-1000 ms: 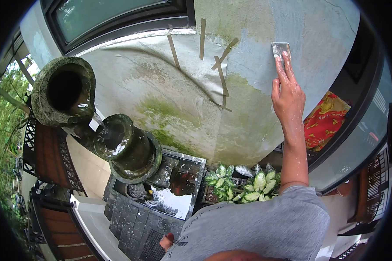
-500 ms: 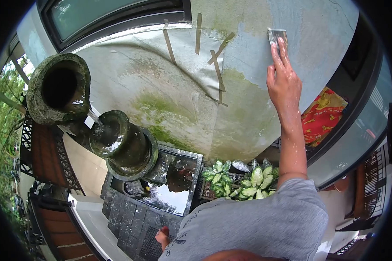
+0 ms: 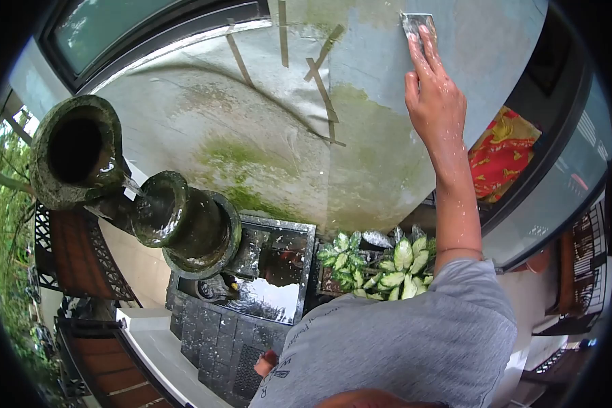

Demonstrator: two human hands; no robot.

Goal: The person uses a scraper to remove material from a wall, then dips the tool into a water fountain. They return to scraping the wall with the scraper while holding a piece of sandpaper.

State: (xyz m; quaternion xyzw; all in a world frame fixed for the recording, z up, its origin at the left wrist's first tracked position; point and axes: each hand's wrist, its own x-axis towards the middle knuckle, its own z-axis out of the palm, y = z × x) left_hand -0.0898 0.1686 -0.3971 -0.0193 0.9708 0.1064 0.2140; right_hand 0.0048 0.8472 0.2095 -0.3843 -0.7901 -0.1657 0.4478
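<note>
My right hand (image 3: 436, 95) reaches up the wall (image 3: 381, 75), shut on a flat metal putty knife (image 3: 419, 24). Two fingers lie extended along its blade, which is against the blue-grey painted surface; the handle is hidden by the hand. White specks dot the hand and forearm. Low at my left side, my left hand (image 3: 266, 365) is curled, partly covered by the grey shirt. What it holds, if anything, I cannot make out. Brown tape strips (image 3: 323, 88) cross the wall left of the putty knife, beside a wrinkled pale sheet (image 3: 251, 95).
Water runs between stone pots (image 3: 160, 207) at left, above a pond (image 3: 268, 296) with a dark rim. Variegated plants (image 3: 401, 268) grow at the wall's foot. A red-and-gold cloth (image 3: 503, 153) and a glass window (image 3: 557, 204) are at right.
The view has shifted, so the wall sits higher and farther left in it. My right hand with the putty knife has moved slightly up the wall. My left hand stays low.
</note>
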